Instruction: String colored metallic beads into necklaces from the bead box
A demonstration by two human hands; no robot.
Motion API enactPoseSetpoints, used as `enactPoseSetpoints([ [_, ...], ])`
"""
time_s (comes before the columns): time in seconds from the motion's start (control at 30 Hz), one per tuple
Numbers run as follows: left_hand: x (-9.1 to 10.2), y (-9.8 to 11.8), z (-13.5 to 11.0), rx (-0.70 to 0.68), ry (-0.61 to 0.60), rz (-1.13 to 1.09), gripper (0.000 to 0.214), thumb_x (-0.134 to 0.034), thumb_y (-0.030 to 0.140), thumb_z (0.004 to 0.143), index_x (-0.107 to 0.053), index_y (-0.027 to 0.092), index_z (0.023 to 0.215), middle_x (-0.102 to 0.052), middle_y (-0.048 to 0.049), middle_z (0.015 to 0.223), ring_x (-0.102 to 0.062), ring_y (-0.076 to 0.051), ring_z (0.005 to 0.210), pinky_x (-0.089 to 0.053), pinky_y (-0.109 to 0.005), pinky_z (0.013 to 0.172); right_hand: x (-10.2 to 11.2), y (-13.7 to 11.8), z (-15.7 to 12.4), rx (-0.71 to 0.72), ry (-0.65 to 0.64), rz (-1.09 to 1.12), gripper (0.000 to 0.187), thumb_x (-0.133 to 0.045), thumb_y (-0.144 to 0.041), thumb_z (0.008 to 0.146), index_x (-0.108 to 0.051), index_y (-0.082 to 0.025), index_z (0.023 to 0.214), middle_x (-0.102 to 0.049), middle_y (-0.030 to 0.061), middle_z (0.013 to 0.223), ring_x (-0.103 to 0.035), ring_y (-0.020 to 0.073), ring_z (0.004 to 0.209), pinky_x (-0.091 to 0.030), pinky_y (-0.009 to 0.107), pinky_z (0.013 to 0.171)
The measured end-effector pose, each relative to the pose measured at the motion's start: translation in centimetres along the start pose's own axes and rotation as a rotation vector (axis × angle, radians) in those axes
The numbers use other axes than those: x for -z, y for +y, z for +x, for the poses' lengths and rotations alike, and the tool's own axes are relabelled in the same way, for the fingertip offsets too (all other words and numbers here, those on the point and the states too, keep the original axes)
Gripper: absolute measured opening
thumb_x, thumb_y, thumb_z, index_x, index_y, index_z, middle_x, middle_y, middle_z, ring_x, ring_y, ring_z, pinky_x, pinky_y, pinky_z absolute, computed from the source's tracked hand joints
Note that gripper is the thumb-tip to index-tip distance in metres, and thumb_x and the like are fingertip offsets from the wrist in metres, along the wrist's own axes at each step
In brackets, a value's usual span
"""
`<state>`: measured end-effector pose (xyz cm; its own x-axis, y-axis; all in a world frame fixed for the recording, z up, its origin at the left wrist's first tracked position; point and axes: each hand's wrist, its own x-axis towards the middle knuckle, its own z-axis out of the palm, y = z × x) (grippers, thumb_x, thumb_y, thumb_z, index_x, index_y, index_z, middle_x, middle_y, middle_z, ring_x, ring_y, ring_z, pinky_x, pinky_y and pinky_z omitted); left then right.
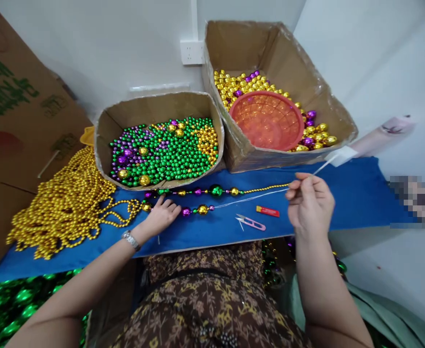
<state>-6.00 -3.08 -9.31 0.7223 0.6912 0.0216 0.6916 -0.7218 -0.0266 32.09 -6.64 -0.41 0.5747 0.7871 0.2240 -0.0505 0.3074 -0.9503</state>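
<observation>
My left hand (164, 212) lies with fingers spread over a strand of purple, green and gold beads (202, 210) on the blue cloth. White string (250, 197) runs from the end of this strand to my right hand (312, 205). That hand is raised, thumb and fingers pinching the string, which continues up towards a pale pink roll-shaped thing (382, 135). Just behind, a second beaded length (216, 191) with a large green bead leads into small gold beads beside my right hand. Pink-handled thread snips (251, 222) and a red-and-yellow lighter (268, 211) lie between my hands.
A cardboard box (157, 105) of green, purple and gold beads stands behind the strands. To its right, a taller box (314, 72) holds gold and purple beads and a red plastic basket (270, 121). Gold bead chains (63, 198) are heaped at left on the blue cloth (357, 198).
</observation>
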Motion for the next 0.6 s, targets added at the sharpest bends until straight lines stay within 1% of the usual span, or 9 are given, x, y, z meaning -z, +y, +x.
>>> enactPoseSetpoints([
  [0.1,0.5,0.6,0.0,0.047,-0.036,0.024,0.023,-0.043,0.007,0.089,-0.061,0.017,0.099,-0.063,-0.0097,0.083,-0.054,-0.026,0.090,-0.034,-0.055,0.102,-0.5,-1.3,0.5,0.036,0.087,0.083,0.021,-0.068,-0.039,0.083,-0.062,-0.019,0.084,-0.057,-0.0035,0.064,-0.048,0.0053,0.046,-0.039,0.018,0.043],
  [0.17,1.2,1.0,0.0,0.068,-0.058,0.018,0.015,-0.050,0.015,0.090,-0.062,0.016,0.100,-0.063,-0.0099,0.084,-0.055,-0.026,0.090,-0.036,-0.053,0.100,-1.0,-1.9,0.3,0.020,0.079,0.101,0.014,-0.068,-0.034,0.084,-0.064,-0.021,0.083,-0.056,-0.0030,0.063,-0.049,0.0064,0.048,-0.040,0.019,0.044],
  [0.2,1.7,1.1,0.0,0.068,-0.063,-0.003,0.015,-0.053,0.022,0.090,-0.062,0.016,0.101,-0.064,-0.0102,0.085,-0.056,-0.026,0.090,-0.038,-0.052,0.099,-1.3,-1.9,0.0,0.009,0.049,0.095,0.013,-0.067,-0.034,0.085,-0.065,-0.021,0.084,-0.055,-0.0029,0.063,-0.049,0.0069,0.049,-0.041,0.020,0.045],
  [0.3,3.7,1.3,0.4,0.048,-0.013,-0.177,0.031,-0.056,0.040,0.090,-0.062,0.015,0.108,-0.066,-0.0113,0.093,-0.060,-0.025,0.090,-0.046,-0.042,0.089,-2.4,-1.1,-1.8,-0.026,-0.091,0.034,0.018,-0.067,-0.039,0.085,-0.067,-0.021,0.088,-0.055,-0.0032,0.063,-0.051,0.0082,0.052,-0.044,0.021,0.047],
  [0.37,5.2,1.1,0.8,0.059,0.074,-0.330,0.034,-0.054,0.042,0.091,-0.062,0.016,0.112,-0.068,-0.0113,0.097,-0.063,-0.023,0.092,-0.048,-0.036,0.083,-3.0,0.0,-3.1,-0.041,-0.175,-0.025,0.024,-0.066,-0.043,0.085,-0.067,-0.020,0.092,-0.056,-0.0030,0.064,-0.054,0.0089,0.054,-0.046,0.021,0.048],
  [0.47,7.8,0.4,1.0,0.095,0.175,-0.499,0.028,-0.054,0.038,0.092,-0.065,0.018,0.108,-0.071,-0.0092,0.097,-0.066,-0.020,0.090,-0.050,-0.031,0.079,-3.5,1.8,-4.5,-0.039,-0.305,-0.143,0.028,-0.060,-0.045,0.089,-0.066,-0.019,0.097,-0.059,-0.0014,0.067,-0.058,0.0101,0.056,-0.049,0.022,0.051],
  [0.53,9.5,-0.6,0.1,0.149,0.214,-0.554,0.023,-0.057,0.035,0.091,-0.067,0.019,0.103,-0.072,-0.0068,0.094,-0.066,-0.018,0.084,-0.049,-0.029,0.075,-3.7,2.8,-5.2,-0.033,-0.415,-0.245,0.028,-0.057,-0.044,0.091,-0.066,-0.019,0.098,-0.061,-0.0004,0.069,-0.060,0.0107,0.056,-0.051,0.022,0.053],
  [0.57,10.3,-1.3,-0.8,0.202,0.239,-0.557,0.021,-0.058,0.034,0.090,-0.069,0.019,0.100,-0.072,-0.0056,0.091,-0.066,-0.017,0.080,-0.049,-0.028,0.073,-3.7,3.2,-5.5,-0.024,-0.476,-0.305,0.027,-0.056,-0.044,0.092,-0.067,-0.019,0.098,-0.063,0.0000,0.070,-0.062,0.0110,0.056,-0.052,0.022,0.054],
  [0.6,11.0,-2.0,-2.1,0.287,0.276,-0.551,0.020,-0.059,0.034,0.089,-0.070,0.019,0.097,-0.073,-0.0044,0.089,-0.066,-0.016,0.078,-0.047,-0.026,0.071,-3.7,3.5,-5.8,-0.006,-0.541,-0.371,0.027,-0.054,-0.043,0.093,-0.067,-0.020,0.099,-0.064,0.0002,0.071,-0.063,0.0113,0.057,-0.053,0.022,0.055],
])
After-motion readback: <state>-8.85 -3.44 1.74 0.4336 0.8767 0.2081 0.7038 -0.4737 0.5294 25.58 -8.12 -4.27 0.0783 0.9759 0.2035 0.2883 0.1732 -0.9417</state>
